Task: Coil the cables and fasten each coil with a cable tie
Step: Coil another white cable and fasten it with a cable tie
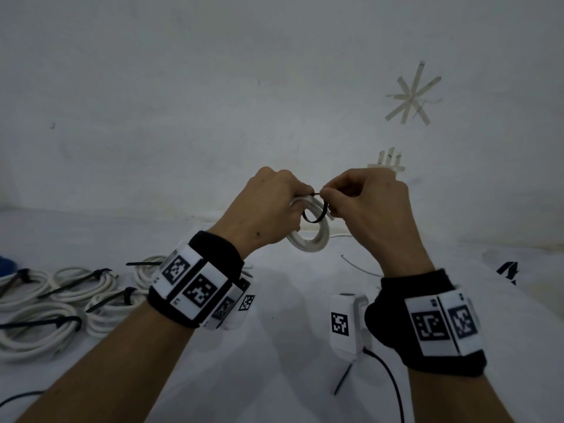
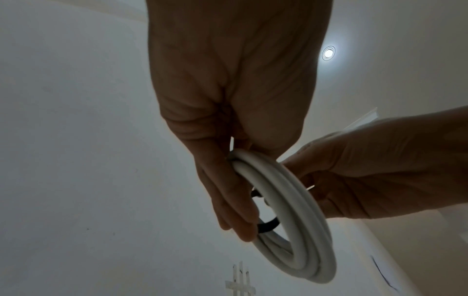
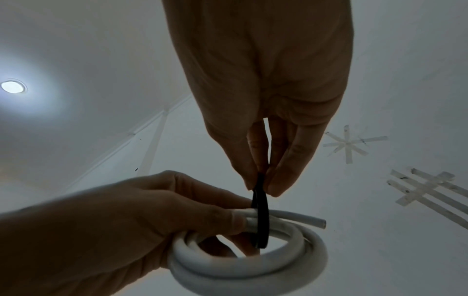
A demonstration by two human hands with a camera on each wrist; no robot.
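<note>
White surface (image 1: pixel 274 377), meeting white wall at far edge. Left side: cluster of coiled white cables (image 1: pixel 61 303), each bound with black cable tie, tie tails sticking out. Near middle-right: loose black cable tie (image 1: pixel 343 380). Thin black cord (image 1: pixel 392 383) running to near edge

Bare white-walled room (image 1: pixel 213 87), tape marks (image 1: pixel 412 96), recessed ceiling light (image 2: pixel 328 52).
</note>
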